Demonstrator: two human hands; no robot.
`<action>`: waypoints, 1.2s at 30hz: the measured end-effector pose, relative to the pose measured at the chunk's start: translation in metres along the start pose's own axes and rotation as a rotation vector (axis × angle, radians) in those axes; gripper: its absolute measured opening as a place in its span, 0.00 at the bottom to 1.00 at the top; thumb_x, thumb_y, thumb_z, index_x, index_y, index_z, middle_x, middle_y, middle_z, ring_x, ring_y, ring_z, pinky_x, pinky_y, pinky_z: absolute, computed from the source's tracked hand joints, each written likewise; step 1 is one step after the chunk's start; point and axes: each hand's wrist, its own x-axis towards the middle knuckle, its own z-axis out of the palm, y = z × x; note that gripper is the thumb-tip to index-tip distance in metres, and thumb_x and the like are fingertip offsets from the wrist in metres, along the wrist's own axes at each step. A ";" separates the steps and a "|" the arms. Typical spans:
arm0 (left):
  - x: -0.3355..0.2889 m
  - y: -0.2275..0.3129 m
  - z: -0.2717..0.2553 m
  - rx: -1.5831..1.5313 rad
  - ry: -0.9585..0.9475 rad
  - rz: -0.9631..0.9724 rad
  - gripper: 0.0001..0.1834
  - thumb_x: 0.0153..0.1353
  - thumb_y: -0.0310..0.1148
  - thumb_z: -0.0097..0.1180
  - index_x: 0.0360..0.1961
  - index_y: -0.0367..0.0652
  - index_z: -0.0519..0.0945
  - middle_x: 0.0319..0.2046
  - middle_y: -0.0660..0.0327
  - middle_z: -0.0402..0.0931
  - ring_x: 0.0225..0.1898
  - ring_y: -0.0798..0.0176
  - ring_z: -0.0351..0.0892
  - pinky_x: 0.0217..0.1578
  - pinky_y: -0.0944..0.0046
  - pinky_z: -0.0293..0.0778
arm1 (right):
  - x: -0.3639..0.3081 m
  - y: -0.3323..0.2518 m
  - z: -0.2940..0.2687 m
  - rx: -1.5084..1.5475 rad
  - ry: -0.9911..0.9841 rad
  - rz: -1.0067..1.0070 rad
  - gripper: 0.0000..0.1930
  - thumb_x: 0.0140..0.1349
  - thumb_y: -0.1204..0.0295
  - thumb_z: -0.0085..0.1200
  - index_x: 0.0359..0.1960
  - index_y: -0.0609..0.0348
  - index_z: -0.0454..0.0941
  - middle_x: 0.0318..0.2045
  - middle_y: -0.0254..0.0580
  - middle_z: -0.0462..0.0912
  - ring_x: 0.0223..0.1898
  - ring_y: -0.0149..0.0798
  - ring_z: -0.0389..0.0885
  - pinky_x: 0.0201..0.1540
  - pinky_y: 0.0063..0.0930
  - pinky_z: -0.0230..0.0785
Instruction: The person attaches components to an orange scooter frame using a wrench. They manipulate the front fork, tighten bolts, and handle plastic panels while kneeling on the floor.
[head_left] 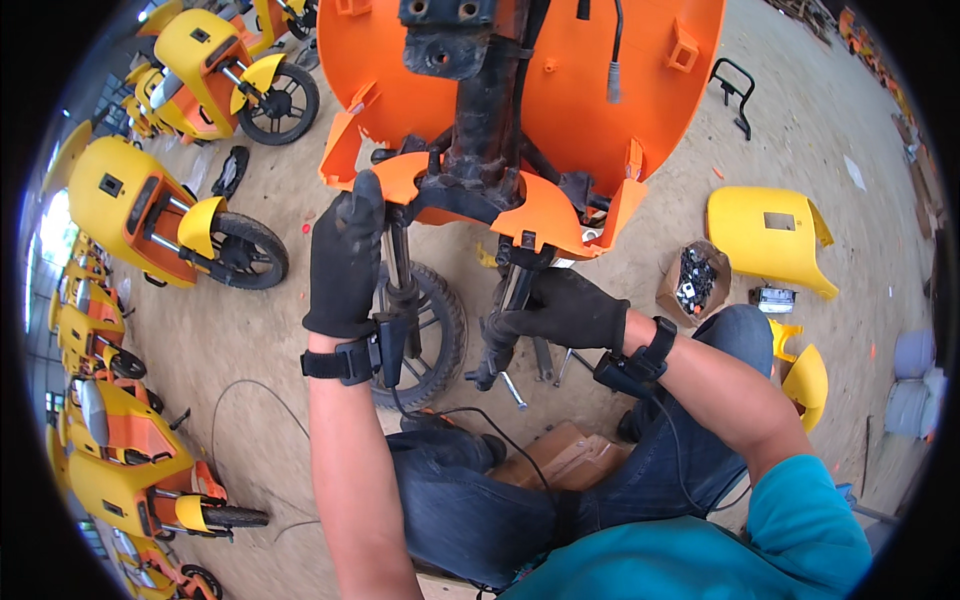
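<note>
An orange scooter front (560,90) stands before me, its black steering column (485,120) and fork exposed above the front wheel (440,330). My left hand (345,255), in a black glove, grips the left edge of the orange lower panel (400,180) beside the left fork leg (398,260). My right hand (560,310), also gloved, is closed around the lower part of the right fork leg (515,285). A metal tool (512,390) pokes out just below that hand. Both wrists carry black strapped devices with cables.
Yellow and orange scooters (160,210) line the left side on the sandy floor. A loose yellow body panel (765,235) and an open bag of small black parts (695,280) lie to the right. A cardboard box (560,455) sits by my knees. A black metal bracket (735,90) lies beyond.
</note>
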 end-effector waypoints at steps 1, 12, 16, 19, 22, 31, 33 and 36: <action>0.000 -0.002 -0.005 0.026 -0.017 -0.021 0.30 0.69 0.57 0.44 0.32 0.37 0.78 0.23 0.66 0.72 0.27 0.72 0.66 0.29 0.67 0.65 | 0.002 0.008 0.004 0.001 0.039 -0.036 0.27 0.58 0.50 0.56 0.39 0.68 0.76 0.33 0.57 0.80 0.38 0.51 0.80 0.42 0.40 0.70; 0.000 -0.015 -0.010 0.113 -0.016 0.100 0.23 0.73 0.45 0.43 0.30 0.36 0.75 0.23 0.69 0.67 0.27 0.74 0.61 0.28 0.67 0.62 | 0.009 0.021 0.006 0.077 0.203 -0.065 0.22 0.51 0.60 0.58 0.40 0.68 0.75 0.35 0.60 0.80 0.41 0.55 0.79 0.43 0.40 0.72; 0.000 -0.011 -0.008 0.142 -0.023 0.106 0.21 0.73 0.44 0.44 0.30 0.36 0.75 0.24 0.70 0.68 0.28 0.74 0.62 0.29 0.67 0.62 | -0.003 0.009 0.001 0.027 0.281 -0.247 0.17 0.58 0.58 0.59 0.31 0.63 0.77 0.22 0.44 0.78 0.24 0.39 0.75 0.28 0.33 0.67; 0.000 -0.020 -0.013 0.109 -0.008 0.081 0.21 0.73 0.45 0.44 0.30 0.38 0.74 0.24 0.71 0.67 0.28 0.74 0.61 0.28 0.68 0.60 | -0.012 -0.012 -0.003 -0.054 0.212 -0.212 0.19 0.57 0.57 0.58 0.39 0.63 0.77 0.32 0.54 0.81 0.36 0.50 0.81 0.40 0.39 0.72; 0.000 -0.024 -0.013 0.131 0.014 0.093 0.22 0.72 0.47 0.44 0.29 0.38 0.73 0.23 0.70 0.66 0.27 0.74 0.60 0.28 0.68 0.60 | -0.010 -0.013 -0.003 -0.046 0.119 -0.167 0.25 0.57 0.54 0.57 0.46 0.64 0.75 0.38 0.57 0.81 0.42 0.53 0.81 0.47 0.40 0.71; 0.001 -0.022 -0.013 0.068 -0.023 0.069 0.20 0.71 0.43 0.46 0.27 0.38 0.72 0.22 0.69 0.67 0.25 0.73 0.62 0.25 0.67 0.61 | -0.007 -0.011 -0.014 -0.003 0.077 0.031 0.27 0.54 0.59 0.57 0.52 0.65 0.72 0.45 0.59 0.79 0.49 0.54 0.78 0.53 0.39 0.69; 0.002 -0.016 -0.008 0.074 -0.027 0.092 0.21 0.72 0.43 0.46 0.26 0.38 0.72 0.21 0.68 0.67 0.25 0.73 0.62 0.25 0.66 0.61 | -0.005 -0.003 -0.014 -0.014 0.085 0.000 0.27 0.55 0.58 0.56 0.52 0.65 0.72 0.46 0.59 0.79 0.50 0.54 0.77 0.54 0.39 0.69; 0.001 -0.020 -0.011 0.065 -0.021 0.074 0.21 0.72 0.42 0.45 0.26 0.38 0.72 0.21 0.67 0.67 0.25 0.73 0.62 0.25 0.65 0.61 | -0.012 -0.014 -0.014 0.033 0.115 -0.094 0.25 0.55 0.58 0.57 0.49 0.64 0.74 0.45 0.59 0.79 0.50 0.54 0.76 0.54 0.40 0.68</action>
